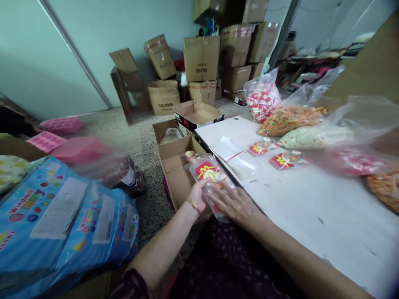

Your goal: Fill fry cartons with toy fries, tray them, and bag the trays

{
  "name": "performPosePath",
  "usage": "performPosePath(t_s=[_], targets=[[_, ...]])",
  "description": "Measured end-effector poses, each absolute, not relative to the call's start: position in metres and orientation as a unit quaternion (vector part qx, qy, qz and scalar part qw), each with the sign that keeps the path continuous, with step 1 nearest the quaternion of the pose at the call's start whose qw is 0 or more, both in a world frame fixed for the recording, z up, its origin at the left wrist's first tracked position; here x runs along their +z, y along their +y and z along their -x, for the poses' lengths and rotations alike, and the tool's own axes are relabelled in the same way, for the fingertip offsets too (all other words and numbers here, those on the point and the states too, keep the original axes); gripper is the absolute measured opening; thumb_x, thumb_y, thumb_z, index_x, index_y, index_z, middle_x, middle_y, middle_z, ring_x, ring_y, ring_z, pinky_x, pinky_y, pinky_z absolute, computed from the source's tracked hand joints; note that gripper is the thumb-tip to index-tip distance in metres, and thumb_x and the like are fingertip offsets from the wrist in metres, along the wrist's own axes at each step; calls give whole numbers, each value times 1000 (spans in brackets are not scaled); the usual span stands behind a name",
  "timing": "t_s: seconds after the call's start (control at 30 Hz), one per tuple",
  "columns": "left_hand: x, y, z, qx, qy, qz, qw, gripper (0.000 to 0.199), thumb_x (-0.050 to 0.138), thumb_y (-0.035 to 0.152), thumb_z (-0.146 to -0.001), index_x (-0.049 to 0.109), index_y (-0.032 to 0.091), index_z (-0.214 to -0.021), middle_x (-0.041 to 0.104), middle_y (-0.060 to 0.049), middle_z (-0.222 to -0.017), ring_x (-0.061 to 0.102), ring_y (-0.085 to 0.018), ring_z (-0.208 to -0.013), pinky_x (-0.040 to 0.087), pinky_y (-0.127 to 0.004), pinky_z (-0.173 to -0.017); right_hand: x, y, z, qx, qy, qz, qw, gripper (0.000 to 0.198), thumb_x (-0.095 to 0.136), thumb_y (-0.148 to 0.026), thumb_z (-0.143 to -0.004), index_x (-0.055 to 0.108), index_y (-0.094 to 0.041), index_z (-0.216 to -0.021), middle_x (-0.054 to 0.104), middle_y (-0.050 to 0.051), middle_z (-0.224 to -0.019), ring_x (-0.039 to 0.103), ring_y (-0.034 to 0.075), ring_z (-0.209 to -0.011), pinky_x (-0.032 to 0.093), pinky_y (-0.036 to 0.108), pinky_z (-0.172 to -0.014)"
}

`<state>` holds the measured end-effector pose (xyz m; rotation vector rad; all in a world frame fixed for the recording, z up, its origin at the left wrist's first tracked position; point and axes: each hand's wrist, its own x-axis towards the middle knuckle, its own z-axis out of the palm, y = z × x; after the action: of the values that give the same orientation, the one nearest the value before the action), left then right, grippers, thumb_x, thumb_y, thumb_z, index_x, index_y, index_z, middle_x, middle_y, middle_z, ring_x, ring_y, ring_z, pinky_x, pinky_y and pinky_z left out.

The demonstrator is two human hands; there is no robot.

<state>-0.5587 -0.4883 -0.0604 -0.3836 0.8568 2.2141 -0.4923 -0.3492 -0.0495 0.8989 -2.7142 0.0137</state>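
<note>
A clear plastic bag with red and yellow packets in it, pale pieces showing on top, is between my hands above the near end of an open cardboard box. My left hand, with a gold bangle at the wrist, grips the bag from its left side. Stretched out flat, the fingers of my right hand rest on the bag's lower part. Another small packet shows at the box's right side, beyond the bag. Part of the bag is hidden beneath my right hand.
On the white table lie flat clear bags, red packets and large bags of small pieces. Blue printed packs stand at left. An open shallow carton and stacked boxes are beyond.
</note>
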Motion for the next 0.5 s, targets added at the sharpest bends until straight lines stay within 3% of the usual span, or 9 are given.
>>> performPosePath(t_s=[0.1, 0.17, 0.27, 0.33, 0.5], targets=[[-72, -509, 601, 882, 360, 141, 271, 46, 43, 55, -77, 54, 18, -101, 64, -5, -80, 60, -14, -63, 50, -27, -58, -37, -348, 552, 63, -941, -295, 153, 48, 45, -13, -82, 43, -29, -127, 46, 3, -130, 41, 24, -121, 43, 40, -89], [-95, -522, 642, 869, 425, 177, 184, 50, 39, 61, -75, 51, 22, -103, 61, -3, -77, 60, -15, -61, 50, -31, -58, -27, -342, 592, 133, -940, -256, 179, 50, 51, -17, -78, 45, -26, -126, 49, 3, -127, 45, 22, -117, 43, 37, -93], [-143, -537, 718, 749, 628, 200, 61, 39, 44, 49, -78, 50, 20, -104, 61, -5, -81, 61, -15, -67, 49, -31, -64, -7, -329, 640, 238, -927, -196, 215, 52, 56, -23, -73, 48, -24, -124, 54, 3, -122, 54, 21, -107, 46, 33, -90], [-172, -543, 771, 646, 742, 177, 8, 33, 46, 41, -79, 52, 18, -102, 62, -8, -88, 61, -18, -82, 47, -33, -74, 5, -317, 662, 290, -916, -166, 222, 51, 58, -25, -71, 50, -24, -122, 59, 2, -116, 59, 21, -99, 50, 32, -83], [-218, -536, 879, 559, 823, 96, 1, 17, 55, 29, -74, 61, 17, -85, 62, -10, -104, 49, -23, -110, 33, -34, -96, 11, -280, 691, 403, -893, -103, 170, 47, 60, -28, -69, 54, -27, -116, 67, -2, -94, 64, 21, -81, 55, 31, -65]])
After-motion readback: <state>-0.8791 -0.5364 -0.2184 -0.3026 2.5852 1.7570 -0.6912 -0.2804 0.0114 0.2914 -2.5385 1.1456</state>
